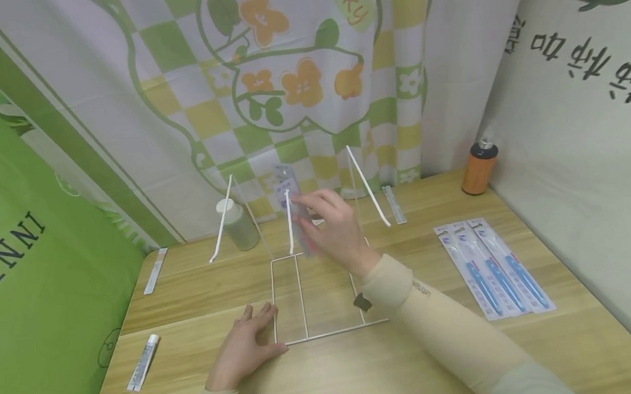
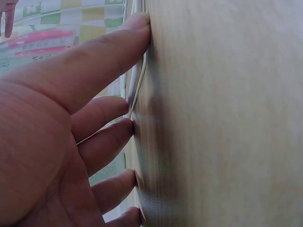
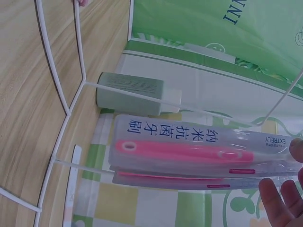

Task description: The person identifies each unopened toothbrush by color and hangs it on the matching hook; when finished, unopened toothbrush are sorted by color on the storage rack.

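Observation:
My right hand (image 1: 332, 230) is at the middle hook of a white wire display rack (image 1: 337, 331), thumb and fingers on either side of two packaged toothbrushes (image 3: 184, 151). Their pink handles show through clear plastic and point down; part of the packs is hidden behind the hand and hook in the head view. At the rack's left front corner, my left hand (image 1: 246, 351) rests with fingers spread, touching the base wire and table. In the left wrist view its thumb (image 2: 109, 56) lies along the wire.
Three packaged blue toothbrushes (image 1: 493, 269) lie on the right. A green bottle (image 1: 240, 224) stands behind the rack, an orange bottle (image 1: 480, 167) at the back right. A toothpaste tube (image 1: 143, 363) and narrow packet (image 1: 156, 271) lie left; another packet (image 1: 394, 204) lies near the curtain.

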`<move>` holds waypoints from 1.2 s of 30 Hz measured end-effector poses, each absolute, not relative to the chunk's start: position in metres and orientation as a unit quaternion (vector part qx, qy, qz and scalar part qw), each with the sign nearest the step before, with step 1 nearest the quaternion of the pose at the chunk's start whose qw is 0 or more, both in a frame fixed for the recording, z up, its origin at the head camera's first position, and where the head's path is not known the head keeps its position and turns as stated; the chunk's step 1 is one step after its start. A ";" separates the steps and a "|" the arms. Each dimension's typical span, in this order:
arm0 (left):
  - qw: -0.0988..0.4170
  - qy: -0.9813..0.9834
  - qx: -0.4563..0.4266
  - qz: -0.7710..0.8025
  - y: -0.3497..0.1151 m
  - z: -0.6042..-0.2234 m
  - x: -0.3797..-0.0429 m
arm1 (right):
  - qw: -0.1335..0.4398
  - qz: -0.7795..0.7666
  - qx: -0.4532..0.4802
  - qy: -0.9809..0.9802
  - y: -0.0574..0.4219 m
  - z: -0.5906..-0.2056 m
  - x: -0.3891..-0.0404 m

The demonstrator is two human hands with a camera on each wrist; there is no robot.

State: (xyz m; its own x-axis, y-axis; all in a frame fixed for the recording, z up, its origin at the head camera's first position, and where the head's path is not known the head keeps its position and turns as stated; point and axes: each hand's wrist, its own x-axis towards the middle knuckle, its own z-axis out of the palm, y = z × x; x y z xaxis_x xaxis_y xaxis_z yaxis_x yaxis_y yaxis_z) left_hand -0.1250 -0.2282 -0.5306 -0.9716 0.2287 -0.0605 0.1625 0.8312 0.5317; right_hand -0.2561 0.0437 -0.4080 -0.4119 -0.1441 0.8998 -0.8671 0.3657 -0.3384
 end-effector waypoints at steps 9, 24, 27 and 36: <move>0.063 0.957 0.096 0.268 -0.228 -0.531 -0.125 | 0.396 0.481 0.359 -0.695 0.047 -0.414 -0.256; 0.064 0.956 0.095 0.269 -0.228 -0.530 -0.125 | 0.300 0.513 0.311 -0.741 0.099 -0.429 -0.244; 0.064 0.957 0.095 0.268 -0.227 -0.531 -0.125 | 0.310 0.501 0.306 -0.747 0.114 -0.434 -0.243; 0.065 0.956 0.093 0.270 -0.227 -0.529 -0.125 | 0.346 0.458 0.278 -0.771 0.172 -0.459 -0.238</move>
